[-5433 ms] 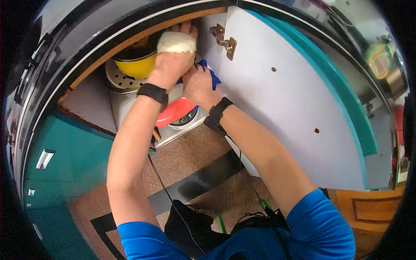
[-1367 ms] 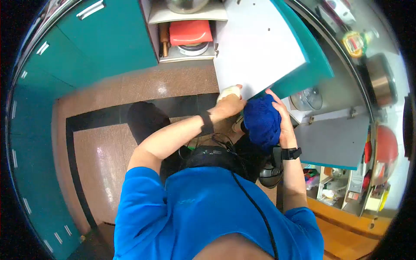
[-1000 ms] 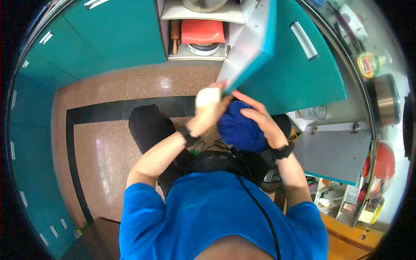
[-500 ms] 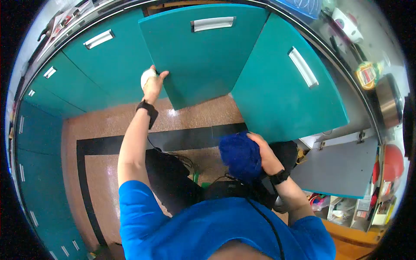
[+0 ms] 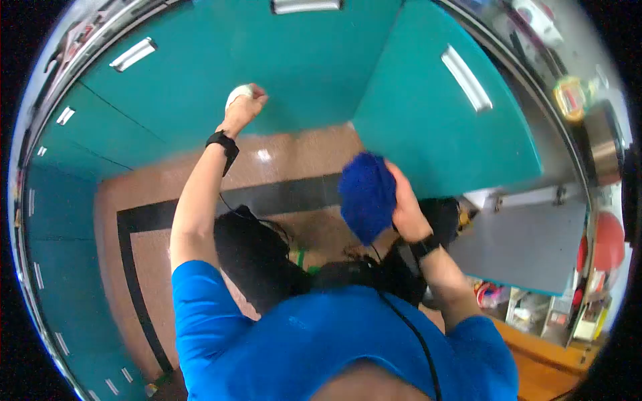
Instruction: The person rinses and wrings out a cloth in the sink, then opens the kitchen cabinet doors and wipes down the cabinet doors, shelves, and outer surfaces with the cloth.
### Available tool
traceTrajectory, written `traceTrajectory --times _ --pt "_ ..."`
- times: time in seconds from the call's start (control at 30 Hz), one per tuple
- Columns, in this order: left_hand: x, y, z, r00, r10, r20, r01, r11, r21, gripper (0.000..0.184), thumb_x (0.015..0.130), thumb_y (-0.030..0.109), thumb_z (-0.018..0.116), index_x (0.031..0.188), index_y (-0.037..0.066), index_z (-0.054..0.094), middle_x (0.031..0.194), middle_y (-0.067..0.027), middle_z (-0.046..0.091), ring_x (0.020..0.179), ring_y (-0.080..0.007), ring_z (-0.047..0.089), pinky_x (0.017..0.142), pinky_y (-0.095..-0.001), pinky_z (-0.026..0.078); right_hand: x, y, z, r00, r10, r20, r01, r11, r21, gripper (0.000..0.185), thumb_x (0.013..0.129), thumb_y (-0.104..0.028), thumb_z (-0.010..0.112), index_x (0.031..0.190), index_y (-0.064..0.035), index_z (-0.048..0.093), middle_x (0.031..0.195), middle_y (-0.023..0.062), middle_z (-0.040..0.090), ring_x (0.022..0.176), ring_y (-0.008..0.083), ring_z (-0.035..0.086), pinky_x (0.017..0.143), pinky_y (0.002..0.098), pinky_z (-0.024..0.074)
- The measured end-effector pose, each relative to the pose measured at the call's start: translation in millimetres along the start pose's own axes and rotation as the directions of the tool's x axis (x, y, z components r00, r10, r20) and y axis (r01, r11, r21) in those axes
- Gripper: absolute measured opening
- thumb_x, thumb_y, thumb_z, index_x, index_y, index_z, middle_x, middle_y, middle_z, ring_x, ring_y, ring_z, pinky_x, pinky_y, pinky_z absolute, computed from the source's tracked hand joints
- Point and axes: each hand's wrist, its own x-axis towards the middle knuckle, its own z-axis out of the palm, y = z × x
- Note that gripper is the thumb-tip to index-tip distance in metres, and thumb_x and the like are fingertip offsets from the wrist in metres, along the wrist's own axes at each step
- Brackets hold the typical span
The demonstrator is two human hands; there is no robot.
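Note:
My right hand (image 5: 409,212) is wrapped round the edge of a bunched dark-blue cloth (image 5: 368,197), held above my knees. My left arm stretches forward, and the left hand (image 5: 244,110) is closed in front of the teal cabinet door (image 5: 307,67). A white patch (image 5: 239,95) shows over its fingers; whether it is held or worn I cannot make out. The door looks level with the one on its left. Whether the left hand touches the door is unclear.
A second teal door (image 5: 441,113) stands to the right. Beyond it, a low flap (image 5: 515,240) hangs open over compartments with small items (image 5: 528,311). Teal cabinets (image 5: 60,267) line the left. A steel pot (image 5: 605,144) sits on the right counter. Brown floor (image 5: 160,267) carries a black stripe.
The cabinet door that stood ajar has swung in, and my left hand has left its edge. My right hand has lifted the blue cloth slightly. The view has tilted down a little.

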Motion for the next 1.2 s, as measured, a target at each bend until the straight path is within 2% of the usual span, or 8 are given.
traceTrajectory --times 0.17,0.3,0.4,0.7,0.8,0.97,1.03,1.2 --pt "-133.3 120.2 12.9 0.929 0.322 0.181 -0.105 0.7 -0.706 0.054 0.093 0.033 0.073 0.137 0.005 0.056 0.127 -0.0068 0.064 0.121 -0.0169 0.058 0.103 -0.0326 0.046 31.8 5.1 11.5 0.994 -0.1 -0.033 0.1 0.995 -0.002 0.039 0.103 -0.036 0.052 0.125 -0.0065 0.065 0.118 0.0084 0.072 0.104 0.0224 0.069 0.095 0.0406 0.0547" --pt "-204.6 147.3 44.3 0.878 0.455 0.147 -0.105 0.484 -0.869 0.095 0.087 0.036 0.08 0.16 0.01 0.024 0.156 -0.0116 0.039 0.142 -0.0223 0.039 0.119 -0.037 0.029 39.7 17.3 26.5 0.994 -0.109 -0.02 0.11 0.994 0.006 0.033 0.103 -0.031 0.051 0.121 -0.0074 0.067 0.116 0.0064 0.072 0.103 0.0207 0.069 0.097 0.0376 0.0531" --pt "-225.1 147.1 62.2 0.961 0.261 0.089 -0.035 0.437 -0.899 0.109 0.08 0.019 0.087 0.161 0.009 0.016 0.153 -0.0137 0.041 0.137 -0.0226 0.044 0.114 -0.0362 0.037 44.6 33.8 25.1 0.993 -0.084 -0.078 0.083 0.996 -0.02 0.031 0.104 -0.029 0.048 0.117 -0.008 0.067 0.113 0.0065 0.072 0.1 0.0205 0.068 0.094 0.0377 0.0533" --pt "-189.6 112.4 54.2 0.965 -0.261 -0.013 0.053 0.243 -0.968 0.065 0.082 0.013 0.08 0.137 0.001 0.047 0.118 -0.012 0.065 0.103 -0.0215 0.064 0.092 -0.0367 0.055 33.9 21.3 36.2 0.919 -0.387 0.07 0.36 0.756 -0.547 0.033 0.1 -0.027 0.058 0.126 -0.0051 0.06 0.118 0.0088 0.068 0.106 0.0193 0.066 0.09 0.0339 0.0524" --pt "-126.9 88.6 -2.0 0.849 -0.315 -0.425 -0.118 0.671 -0.732 0.071 0.082 0.016 0.079 0.14 -0.002 0.043 0.119 -0.0142 0.064 0.102 -0.0215 0.064 0.09 -0.0351 0.054 27.7 10.9 18.1 0.97 -0.204 0.129 0.241 0.816 -0.526 0.031 0.099 -0.026 0.059 0.123 -0.0065 0.061 0.111 0.0085 0.07 0.103 0.0174 0.066 0.088 0.03 0.0512" --pt "-13.3 129.9 -103.9 0.439 -0.088 -0.894 -0.33 0.91 -0.252 0.081 0.084 0.021 0.077 0.151 0.002 0.035 0.144 -0.0268 0.047 0.135 -0.0357 0.046 0.114 -0.0423 0.036 7.7 9.8 -10.8 0.984 -0.16 0.077 0.173 0.764 -0.622 0.028 0.1 -0.025 0.058 0.12 -0.0065 0.063 0.11 0.0096 0.071 0.099 0.0177 0.068 0.088 0.0312 0.0521" --pt "49.2 130.0 -106.7 0.299 0.149 -0.942 -0.228 0.97 0.081 0.087 0.087 0.026 0.075 0.156 0.001 0.027 0.158 -0.031 0.028 0.145 -0.0454 0.029 0.121 -0.0482 0.023 9.7 11.9 -25.9 0.988 -0.154 0.001 0.119 0.763 -0.635 0.026 0.1 -0.023 0.058 0.119 -0.006 0.064 0.109 0.0099 0.071 0.098 0.018 0.068 0.087 0.0314 0.0525" --pt "88.2 103.0 -63.8 0.288 0.1 -0.952 -0.22 0.975 0.035 0.081 0.092 0.018 0.068 0.157 0.002 0.023 0.161 -0.0318 0.019 0.147 -0.0514 0.022 0.121 -0.0535 0.02 39.4 5.5 -22.6 0.977 -0.192 -0.098 0.098 0.801 -0.591 0.024 0.1 -0.017 0.058 0.118 -0.0032 0.062 0.101 0.0096 0.07 0.093 0.019 0.067 0.083 0.0319 0.0531"
